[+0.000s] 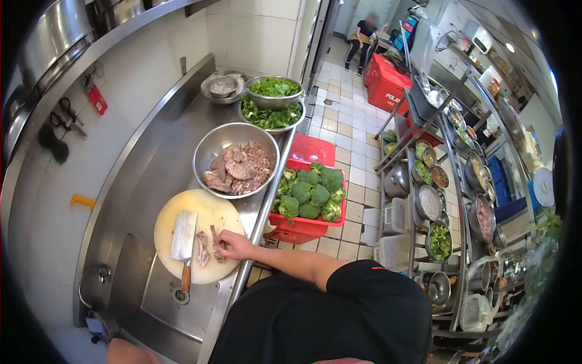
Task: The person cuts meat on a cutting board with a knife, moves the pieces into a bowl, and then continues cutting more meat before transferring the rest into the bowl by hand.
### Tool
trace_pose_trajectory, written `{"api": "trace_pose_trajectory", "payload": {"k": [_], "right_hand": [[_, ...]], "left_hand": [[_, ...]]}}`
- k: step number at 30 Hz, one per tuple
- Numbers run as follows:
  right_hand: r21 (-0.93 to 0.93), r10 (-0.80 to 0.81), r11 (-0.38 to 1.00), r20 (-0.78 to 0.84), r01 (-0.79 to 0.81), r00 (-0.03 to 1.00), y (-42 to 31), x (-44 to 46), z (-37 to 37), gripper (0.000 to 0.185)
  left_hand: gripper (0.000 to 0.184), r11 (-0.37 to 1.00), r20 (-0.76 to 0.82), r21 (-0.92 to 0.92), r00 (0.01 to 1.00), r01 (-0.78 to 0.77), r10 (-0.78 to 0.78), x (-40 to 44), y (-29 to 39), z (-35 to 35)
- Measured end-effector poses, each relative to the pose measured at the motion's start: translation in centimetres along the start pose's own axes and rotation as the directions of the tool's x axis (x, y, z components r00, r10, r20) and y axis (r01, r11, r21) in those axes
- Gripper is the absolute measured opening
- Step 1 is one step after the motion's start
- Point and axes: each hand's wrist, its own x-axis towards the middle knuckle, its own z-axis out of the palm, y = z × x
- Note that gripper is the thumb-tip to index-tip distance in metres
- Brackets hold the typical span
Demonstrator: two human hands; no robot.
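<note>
My right hand (233, 245) is nearer, fingers narrow, at 1 meat strip (215, 240) on the board (173, 212); I can't tell if they grip. It lies just left, lengthwise up the view. My left hand's state is out of view.

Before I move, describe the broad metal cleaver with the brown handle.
The cleaver has a roughly rectangular, greyish blade, a metal collar and a handle that looks wooden. It lies on the round, pale yellow cutting board, blade face up, handle jutting past the rim over the steel sink. No hand touches it.
</note>
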Motion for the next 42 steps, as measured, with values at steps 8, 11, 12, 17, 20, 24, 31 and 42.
{"api": "trace_pose_trajectory", "payload": {"k": [8,11,12,17,20,24,31,42], "right_hand": [[-0.003,0.042,0.999,0.025,-0.042,0.999,0.0,0.0,0.2,0.026],[0.0,0.021,1.0,0.004,-0.021,1.0,-1.0,-0.1,-0.2,0.025],[-0.003,0.032,0.999,0.015,-0.032,0.999,-1.3,0.0,-0.5,0.024],[0.005,0.054,0.999,0.017,-0.054,0.998,-0.5,-0.1,0.2,0.025],[0.006,0.061,0.998,0.028,-0.061,0.998,-0.7,0.0,-0.1,0.028],[0.024,0.059,0.998,0.032,-0.059,0.998,-0.3,0.0,0.0,0.029],[-0.01,-0.018,1.0,-0.003,0.018,1.0,-0.2,0.2,0.3,0.026],[-0.029,0.002,1.0,0.02,-0.002,1.0,-0.6,0.1,-0.3,0.025]], "left_hand": [[0.018,1.0,0.016,-0.022,1.0,-0.019,0.02,0.6,0.5,-0.4],[0.018,0.999,0.01,-0.028,1.0,-0.029,0.029,0.5,0.7,-0.6],[0.018,0.999,0.015,-0.029,0.999,-0.029,0.03,0.5,0.8,-0.8],[0.017,0.999,0.024,-0.031,0.999,-0.031,0.032,1.0,1.0,-0.9],[0.017,0.998,0.017,-0.04,0.999,-0.042,0.043,1.0,1.0,-1.0],[0.016,0.999,0.027,-0.029,0.999,-0.046,0.047,1.1,1.4,-1.3],[0.016,0.999,0.039,-0.016,0.998,-0.052,0.052,1.5,2.0,-1.7],[0.015,0.997,0.045,-0.004,0.996,-0.075,0.075,1.2,2.0,-1.6]]}}
